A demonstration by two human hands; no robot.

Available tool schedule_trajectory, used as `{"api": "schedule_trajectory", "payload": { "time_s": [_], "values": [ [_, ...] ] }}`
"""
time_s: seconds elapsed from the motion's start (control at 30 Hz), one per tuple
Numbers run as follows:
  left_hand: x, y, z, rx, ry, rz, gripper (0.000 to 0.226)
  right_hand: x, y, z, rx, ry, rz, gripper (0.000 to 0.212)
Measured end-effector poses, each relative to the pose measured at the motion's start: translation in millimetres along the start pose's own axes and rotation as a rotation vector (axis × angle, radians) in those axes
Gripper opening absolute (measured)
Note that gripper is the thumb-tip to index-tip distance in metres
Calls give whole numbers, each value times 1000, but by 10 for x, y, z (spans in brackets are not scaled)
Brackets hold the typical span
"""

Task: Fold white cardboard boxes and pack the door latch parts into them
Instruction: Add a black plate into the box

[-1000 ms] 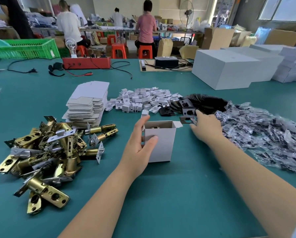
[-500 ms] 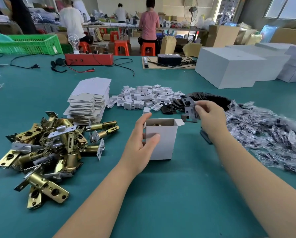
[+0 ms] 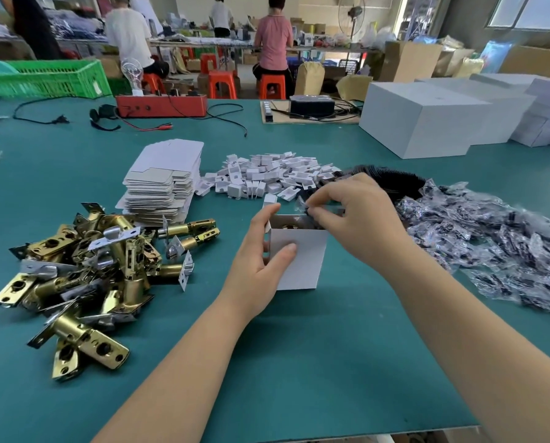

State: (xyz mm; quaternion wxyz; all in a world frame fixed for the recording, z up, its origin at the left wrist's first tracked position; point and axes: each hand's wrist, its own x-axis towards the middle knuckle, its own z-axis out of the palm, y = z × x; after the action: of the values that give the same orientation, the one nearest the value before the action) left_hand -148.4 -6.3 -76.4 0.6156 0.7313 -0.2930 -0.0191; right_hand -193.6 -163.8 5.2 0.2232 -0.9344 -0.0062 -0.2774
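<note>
A small white cardboard box (image 3: 300,259) stands upright with its top open at the middle of the green table (image 3: 299,362); something brass shows inside it. The left hand (image 3: 260,266) grips the box's left corner — thumb on the near face, fingers round the left side. The right hand (image 3: 359,219) hovers over the box's open top, its thumb and fingertips pinching a small dark part (image 3: 308,208) at the far rim.

To the left lies a heap of brass door latches (image 3: 85,270). Just beyond them sits a stack of flat box blanks (image 3: 163,183), and far of the box a scatter of small white folded pieces (image 3: 267,177). A fanned row of black plates (image 3: 391,177) curves behind the right hand, with a spread of clear bags holding dark parts (image 3: 490,241) at right. Large white cartons (image 3: 427,118) stand at far right.
</note>
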Motion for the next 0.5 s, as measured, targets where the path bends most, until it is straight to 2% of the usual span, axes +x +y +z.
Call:
{"api": "schedule_trajectory", "payload": {
  "time_s": [0.2,0.3,0.4,0.5],
  "values": [
    [11,-19,4,33,-13,8,53,-88,-71,-33,-273,9,-229,22],
    [22,-31,6,26,-14,1,52,-92,-125,-16,-352,-85,-184,41],
    [20,-44,-1,25,-6,-10,52,-72,-163,-24,-373,-142,-182,51],
    [10,-49,-5,16,-1,-4,51,-100,-201,9,-504,-194,-190,65]
  ]
}}
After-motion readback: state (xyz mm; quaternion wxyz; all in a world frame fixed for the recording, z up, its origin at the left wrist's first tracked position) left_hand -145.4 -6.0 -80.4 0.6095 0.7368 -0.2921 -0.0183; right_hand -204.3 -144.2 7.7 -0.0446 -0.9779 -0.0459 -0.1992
